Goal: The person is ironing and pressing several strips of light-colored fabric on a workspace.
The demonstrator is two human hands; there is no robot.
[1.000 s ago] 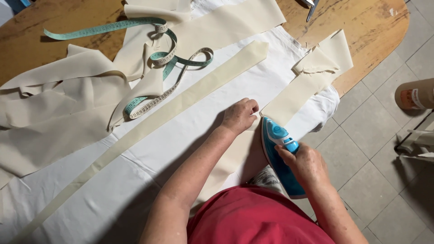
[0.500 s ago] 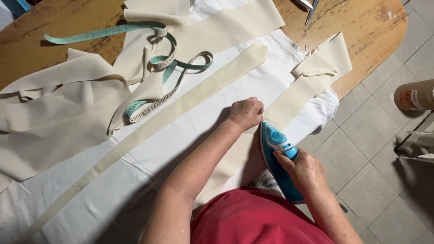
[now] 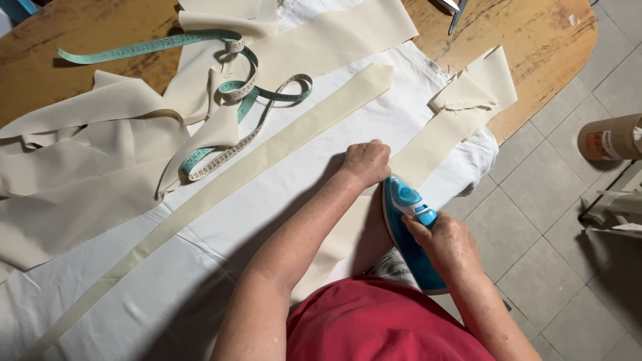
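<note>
On the table: a white cloth (image 3: 281, 200) lies spread over a wooden table (image 3: 548, 47), and cream cloth pieces lie on top of it.
Right hand: the right hand (image 3: 445, 244) is closed around the handle of a blue iron (image 3: 409, 230), which sits at the near edge of the table.
Left hand: the left hand (image 3: 364, 162) is curled, fingers bent, pressing down on a short cream strip (image 3: 435, 137) just ahead of the iron's tip.
Short strip: it runs from under the iron up toward the far right, where its end is folded over.
Long strip: a long cream strip (image 3: 267, 157) lies flat beside the left arm, going slantwise across the white cloth.
Tape: a green measuring tape (image 3: 227, 93) curls over the big cream pieces (image 3: 87, 167) on the left, well apart from the hands.
Far edge: a scissors tip (image 3: 458, 10) pokes in at the top.
Floor: a brown cardboard tube (image 3: 612, 137) stands by the tiles on the right.
What could go wrong: the left hand is very near the hot iron, so a quick push could burn the fingers. The strip could also slip and get a crooked crease if the hand lets go.
</note>
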